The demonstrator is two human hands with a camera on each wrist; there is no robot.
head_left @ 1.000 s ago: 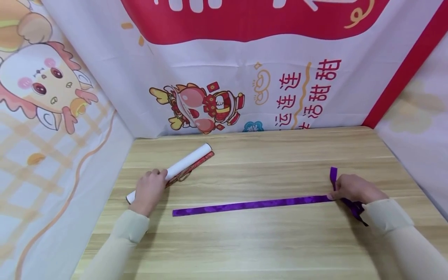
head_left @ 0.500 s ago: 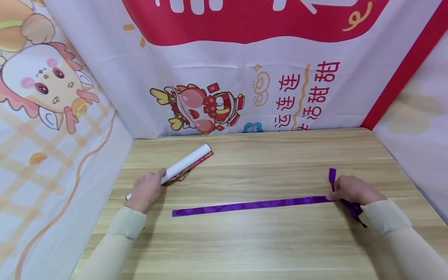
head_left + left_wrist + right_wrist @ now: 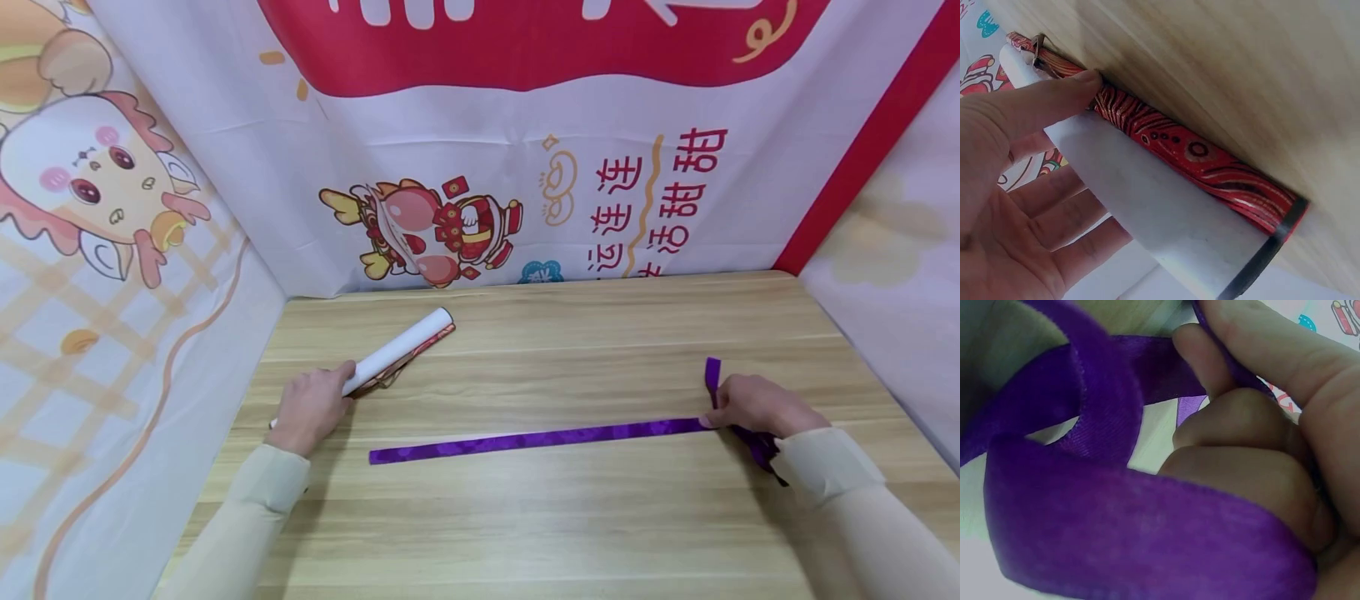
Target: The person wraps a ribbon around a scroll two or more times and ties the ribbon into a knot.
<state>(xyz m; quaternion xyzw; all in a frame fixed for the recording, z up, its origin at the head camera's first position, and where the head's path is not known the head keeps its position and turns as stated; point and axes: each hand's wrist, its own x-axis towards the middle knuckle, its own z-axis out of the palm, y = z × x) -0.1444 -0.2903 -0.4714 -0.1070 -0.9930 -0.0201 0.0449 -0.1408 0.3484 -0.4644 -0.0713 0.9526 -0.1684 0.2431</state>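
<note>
Presently: 1 roll (image 3: 396,352), left hand (image 3: 311,408) gripping; 1 ribbon (image 3: 536,439), right hand (image 3: 761,406) pinching; step seemingly laying-out; next move likely needs steady grips.

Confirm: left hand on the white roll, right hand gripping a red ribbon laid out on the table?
Wrong colour: the ribbon is purple, per the head view. The rest holds: left hand on the white roll, right hand gripping the ribbon.
</note>
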